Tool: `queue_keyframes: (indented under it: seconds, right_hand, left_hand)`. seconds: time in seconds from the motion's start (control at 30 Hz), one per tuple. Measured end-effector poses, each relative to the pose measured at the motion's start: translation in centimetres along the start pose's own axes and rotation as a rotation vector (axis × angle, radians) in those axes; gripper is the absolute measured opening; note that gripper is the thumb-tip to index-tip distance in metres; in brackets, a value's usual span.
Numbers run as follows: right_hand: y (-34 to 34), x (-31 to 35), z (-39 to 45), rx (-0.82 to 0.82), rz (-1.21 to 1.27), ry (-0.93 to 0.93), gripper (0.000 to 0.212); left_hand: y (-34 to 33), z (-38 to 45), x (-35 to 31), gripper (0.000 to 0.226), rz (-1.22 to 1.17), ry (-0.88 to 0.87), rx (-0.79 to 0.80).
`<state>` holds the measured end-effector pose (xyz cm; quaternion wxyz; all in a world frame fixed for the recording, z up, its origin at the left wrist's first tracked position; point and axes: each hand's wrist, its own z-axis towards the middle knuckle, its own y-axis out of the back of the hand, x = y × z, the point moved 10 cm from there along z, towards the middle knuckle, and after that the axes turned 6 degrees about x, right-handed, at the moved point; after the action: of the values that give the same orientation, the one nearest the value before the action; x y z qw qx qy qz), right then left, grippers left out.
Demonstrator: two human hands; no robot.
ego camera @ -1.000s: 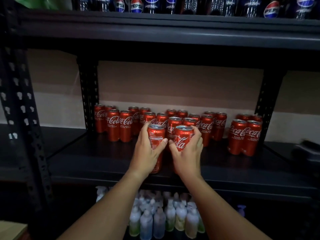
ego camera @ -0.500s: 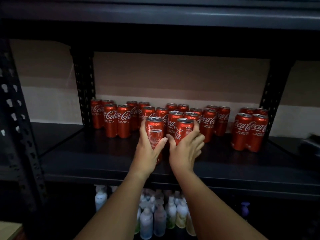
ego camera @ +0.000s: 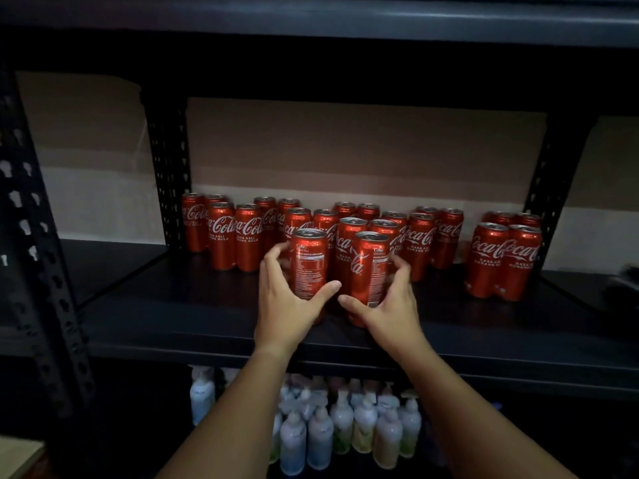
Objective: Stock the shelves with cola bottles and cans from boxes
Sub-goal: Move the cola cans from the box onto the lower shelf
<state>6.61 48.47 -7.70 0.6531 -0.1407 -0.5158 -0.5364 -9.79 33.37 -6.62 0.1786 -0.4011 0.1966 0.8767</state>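
Two red cola cans stand side by side near the front of a black metal shelf [ego camera: 193, 319]. My left hand [ego camera: 285, 305] is curled round the left can [ego camera: 308, 262], whose small-print label faces me. Around the right can [ego camera: 370, 271] lies my right hand [ego camera: 389, 305], thumb in front and fingers at its far side. Both cans look set down on the shelf. Behind them stand several more red cola cans [ego camera: 242, 236] in rows, and a pair of cans [ego camera: 503, 261] stands apart at the right.
Black perforated uprights [ego camera: 171, 167] frame the bay, with a shelf beam [ego camera: 311, 36] overhead. Below the shelf stand several pale pump bottles [ego camera: 342, 423]. A cardboard corner [ego camera: 20, 454] shows at the bottom left. Bare shelf lies between the can groups.
The two cans have come forward and down onto the shelf front. My fingers have loosened and spread round them. The view has tilted down, and the top shelf's bottles have left the frame.
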Motion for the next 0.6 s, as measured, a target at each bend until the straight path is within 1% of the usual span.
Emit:
queue_keyframes:
  seconds: [0.13, 0.3, 0.37, 0.43, 0.5, 0.6]
  right_hand:
    - [-0.39, -0.35, 0.21, 0.001, 0.017, -0.001, 0.104]
    - [0.21, -0.88, 0.30, 0.008, 0.085, -0.029, 0.089]
    - [0.50, -0.89, 0.17, 0.000, 0.088, -0.030, 0.086]
    - [0.27, -0.64, -0.07, 0.005, 0.085, -0.034, 0.089]
    - [0.04, -0.34, -0.39, -0.010, 0.057, -0.040, 0.098]
    - [-0.05, -0.20, -0.55, -0.050, -0.002, -0.031, 0.107]
  left_hand:
    - [0.30, 0.12, 0.30, 0.083, 0.001, 0.003, -0.018]
    - [0.30, 0.02, 0.33, 0.071, -0.059, 0.006, 0.005]
    - [0.14, 0.08, 0.34, 0.069, -0.074, 0.002, 0.024]
    - [-0.15, 0.16, 0.24, 0.070, -0.075, 0.001, 0.047]
    - [-0.38, 0.22, 0.22, 0.077, -0.078, 0.002, 0.057]
    - [-0.30, 0.33, 0.36, 0.088, -0.024, -0.004, 0.028]
